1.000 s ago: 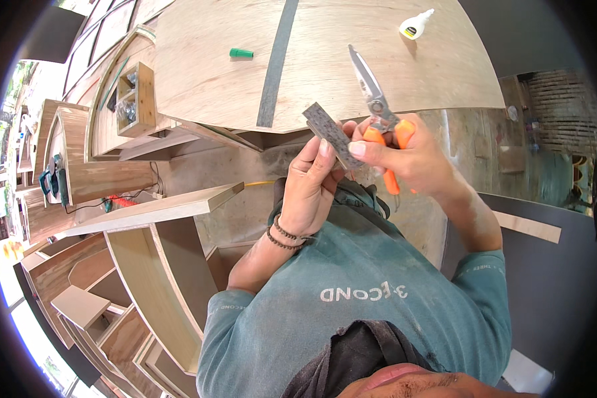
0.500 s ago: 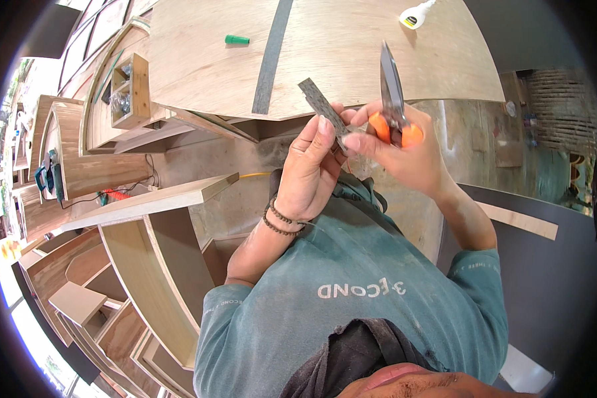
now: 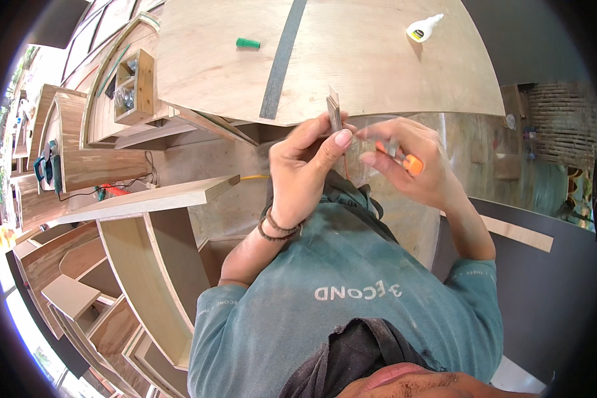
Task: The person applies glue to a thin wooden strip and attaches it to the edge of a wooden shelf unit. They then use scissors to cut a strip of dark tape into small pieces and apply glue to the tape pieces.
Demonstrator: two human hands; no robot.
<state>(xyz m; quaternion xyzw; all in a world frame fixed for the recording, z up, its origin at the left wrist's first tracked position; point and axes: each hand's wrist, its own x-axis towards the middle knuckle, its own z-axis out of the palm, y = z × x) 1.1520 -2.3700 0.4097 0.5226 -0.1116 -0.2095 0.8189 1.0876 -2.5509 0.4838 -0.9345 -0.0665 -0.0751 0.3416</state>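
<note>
My left hand (image 3: 297,174) pinches a small strip of thin veneer-like material (image 3: 333,114) upright between thumb and fingers, above the front edge of the plywood panel (image 3: 378,79). Its pale side and edge face up, and it seems to have more than one layer. Close on the right, my right hand (image 3: 423,156) is closed on orange-handled scissors (image 3: 413,164). Their blades are blurred or hidden behind the fingers. A long grey strip (image 3: 284,60) lies flat on the panel. Left of that strip is a green cap (image 3: 248,44); a white bottle (image 3: 423,30) lies far right.
A wooden box with small bags (image 3: 144,89) sits at the left on a curved wooden frame. Unfinished cabinet parts (image 3: 139,278) fill the lower left. A power tool with a cord (image 3: 52,169) rests beyond them. On the right, a dark board (image 3: 537,285) carries a pale wood strip (image 3: 517,232).
The small strip has turned from its dark face to its pale side and edge. My right hand has tilted the scissors down, so the blades no longer point up and away.
</note>
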